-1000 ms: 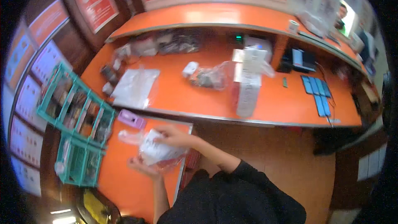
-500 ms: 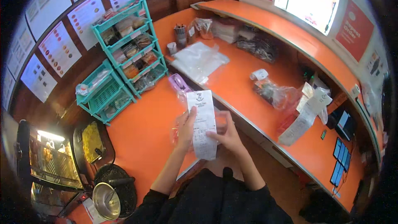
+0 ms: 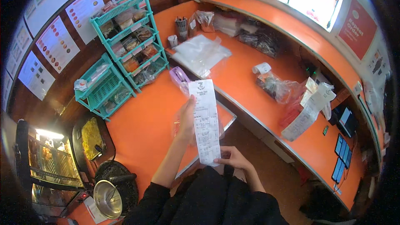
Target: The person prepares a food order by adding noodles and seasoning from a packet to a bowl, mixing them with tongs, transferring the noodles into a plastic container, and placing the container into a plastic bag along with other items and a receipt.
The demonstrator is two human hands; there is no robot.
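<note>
A long white printed receipt [image 3: 206,129] hangs stretched out in front of me. My left hand [image 3: 187,118] is closed on its left edge, thumb over the front. Down at the receipt's bottom right corner, my right hand [image 3: 234,158] pinches the paper between thumb and finger. Some clear plastic shows behind the receipt near my left hand; the paper and fingers cover most of it, so I cannot tell what it is or whether I hold it. Just beyond the receipt's top edge lies a purple tape dispenser [image 3: 179,75] on the orange counter.
Turquoise stacked baskets [image 3: 121,58] with packets stand at the left. Flat clear plastic bags [image 3: 202,54] lie on the far counter. Rightward are a bagged bundle [image 3: 275,87], another long receipt [image 3: 306,114] and phones [image 3: 342,158]. A metal bowl [image 3: 107,200] and a lit food warmer [image 3: 54,158] sit lower left.
My right hand has slid from the receipt's middle down to its bottom corner, and the receipt is now pulled straighter. My left hand has shifted slightly upward along the edge.
</note>
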